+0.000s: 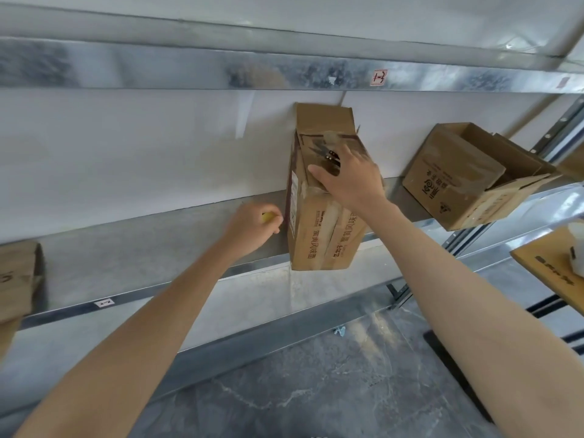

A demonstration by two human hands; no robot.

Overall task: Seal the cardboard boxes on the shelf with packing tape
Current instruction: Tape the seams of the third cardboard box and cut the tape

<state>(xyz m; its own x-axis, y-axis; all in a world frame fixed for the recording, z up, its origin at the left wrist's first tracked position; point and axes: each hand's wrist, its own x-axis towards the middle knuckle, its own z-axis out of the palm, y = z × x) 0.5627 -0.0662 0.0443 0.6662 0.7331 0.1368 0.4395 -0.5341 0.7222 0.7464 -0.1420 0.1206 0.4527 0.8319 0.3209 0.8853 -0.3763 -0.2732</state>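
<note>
- The bare left forearm [142,327] and right forearm [458,279] lie nearest the camera and reach up toward a grey metal shelf [158,248].
- The task item, a tall brown cardboard box [316,245] with dark printed lettering, stands on end at the front lip of that shelf. Its near lower corner overhangs the edge.
- The right hand [350,178] lies flat on the upper front face of the box with fingers spread and uncurled. It grips nothing.
- The left hand [252,224] is curled round a small yellow object [268,217], just beside the left wall of the box. What the object is cannot be told.
- A strip of glossy tape [328,216] runs down the centre seam of the front face.
- Handling, as a judgement:
  - The box appears light and moderately stiff, but tall and narrow, so it is likely to tip.
  - The flaps probably flex inward under pressure, and taped areas are likely slick.
  - Hold it by the side walls near the edges, not at mid-panel.
- An open brown cardboard box [448,181] sits further right on the shelf, well apart.
</note>
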